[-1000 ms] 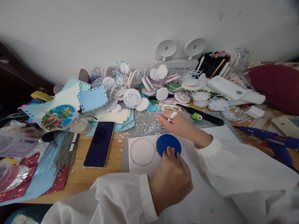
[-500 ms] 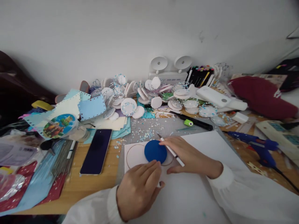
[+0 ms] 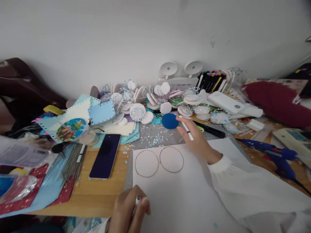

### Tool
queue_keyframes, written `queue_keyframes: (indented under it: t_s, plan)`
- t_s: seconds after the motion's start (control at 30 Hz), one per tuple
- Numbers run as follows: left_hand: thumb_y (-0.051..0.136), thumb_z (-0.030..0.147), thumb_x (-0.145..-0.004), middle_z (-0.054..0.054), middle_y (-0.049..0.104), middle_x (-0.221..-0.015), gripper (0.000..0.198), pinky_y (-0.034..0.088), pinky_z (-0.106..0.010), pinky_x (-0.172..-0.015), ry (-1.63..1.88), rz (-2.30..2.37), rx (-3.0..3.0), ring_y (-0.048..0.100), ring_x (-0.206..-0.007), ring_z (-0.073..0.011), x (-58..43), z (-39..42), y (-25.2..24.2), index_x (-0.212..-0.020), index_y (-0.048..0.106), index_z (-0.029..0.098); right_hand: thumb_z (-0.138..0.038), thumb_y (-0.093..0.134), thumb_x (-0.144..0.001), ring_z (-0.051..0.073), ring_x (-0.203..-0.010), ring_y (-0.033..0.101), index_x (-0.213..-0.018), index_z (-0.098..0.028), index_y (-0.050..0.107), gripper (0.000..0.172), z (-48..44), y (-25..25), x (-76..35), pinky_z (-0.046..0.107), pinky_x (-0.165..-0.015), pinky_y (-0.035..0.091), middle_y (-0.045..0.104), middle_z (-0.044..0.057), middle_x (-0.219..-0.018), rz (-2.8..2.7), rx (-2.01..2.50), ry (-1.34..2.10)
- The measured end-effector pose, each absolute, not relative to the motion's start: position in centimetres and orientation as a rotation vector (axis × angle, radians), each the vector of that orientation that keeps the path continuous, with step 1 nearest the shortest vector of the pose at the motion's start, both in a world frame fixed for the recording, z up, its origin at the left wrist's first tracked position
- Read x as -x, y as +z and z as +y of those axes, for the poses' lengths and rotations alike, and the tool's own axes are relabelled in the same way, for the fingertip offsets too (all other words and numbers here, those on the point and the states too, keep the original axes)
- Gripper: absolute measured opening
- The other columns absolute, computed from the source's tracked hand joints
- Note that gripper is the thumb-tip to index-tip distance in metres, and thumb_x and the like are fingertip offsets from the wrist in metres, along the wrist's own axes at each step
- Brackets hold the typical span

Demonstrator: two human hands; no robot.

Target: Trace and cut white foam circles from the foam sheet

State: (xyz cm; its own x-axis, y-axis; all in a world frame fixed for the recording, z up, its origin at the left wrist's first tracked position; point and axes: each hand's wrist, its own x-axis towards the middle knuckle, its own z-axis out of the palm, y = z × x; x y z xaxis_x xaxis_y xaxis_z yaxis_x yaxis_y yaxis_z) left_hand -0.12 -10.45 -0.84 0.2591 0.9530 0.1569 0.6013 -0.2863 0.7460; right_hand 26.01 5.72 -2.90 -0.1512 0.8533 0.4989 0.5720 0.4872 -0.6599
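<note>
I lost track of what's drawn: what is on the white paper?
A left circle and right circle are outlined side by side on the white paper. The left hand and right sleeve hide parts; anything beneath cannot be seen.

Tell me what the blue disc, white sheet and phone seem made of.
Disc: perhaps plastic or foam; matt, even blue without glare. Sheet: likely paper; matt, no thickness showing at its edge. Phone: probably glass-fronted; smooth, uniformly dark face.
</note>
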Motion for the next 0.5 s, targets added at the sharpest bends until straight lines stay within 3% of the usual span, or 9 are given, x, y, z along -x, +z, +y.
queue_keyframes:
  t_s: [0.1, 0.2, 0.3, 0.5]
  plan:
    - [0.03, 0.032, -0.097, 0.0, 0.055, -0.061, 0.037, 0.041, -0.024, -0.059, 0.756, 1.34, -2.006, 0.053, -0.059, -0.0122, -0.2, -9.5, -0.9, -0.069, 0.05, 0.02, -0.043, 0.034, -0.097, 0.019, -0.088, 0.063, -0.099, -0.021, 0.067, 0.039, 3.0, -1.1, -25.5, 0.035, -0.081, 0.049, 0.069, 0.007, -0.093, -1.615, 1.065, 0.879]
    - [0.032, 0.031, -0.096, 0.0, 0.052, -0.06, 0.03, 0.038, -0.025, -0.055, 0.739, 1.233, -2.154, 0.051, -0.056, -0.0128, -1.1, -8.3, -0.7, -0.072, 0.046, 0.02, -0.051, 0.024, -0.097, 0.015, -0.053, 0.055, -0.076, -0.018, 0.071, 0.061, -0.3, 0.8, -24.8, 0.03, -0.054, 0.045, 0.059, 0.004, -0.054, -1.465, 0.874, 1.434]
    - [0.031, 0.03, -0.096, 0.001, 0.053, -0.06, 0.026, 0.035, -0.025, -0.052, 0.734, 1.128, -2.313, 0.051, -0.054, -0.0134, -2.2, -7.2, -0.4, -0.076, 0.045, 0.02, -0.054, 0.024, -0.097, 0.012, -0.045, 0.049, -0.071, -0.015, 0.073, 0.068, -2.6, 1.9, -24.3, 0.027, -0.048, 0.039, 0.053, 0.003, -0.046, -1.372, 0.753, 1.688]
    - [0.027, 0.031, -0.098, 0.002, 0.055, -0.06, 0.025, 0.033, -0.025, -0.048, 0.757, 1.088, -2.534, 0.051, -0.05, -0.0143, -3.7, -6.5, 0.4, -0.08, 0.04, 0.021, -0.053, 0.03, -0.096, 0.01, -0.043, 0.045, -0.069, -0.017, 0.076, 0.064, -3.6, 1.8, -24.7, 0.025, -0.045, 0.034, 0.049, 0.001, -0.046, -1.304, 0.769, 1.753]
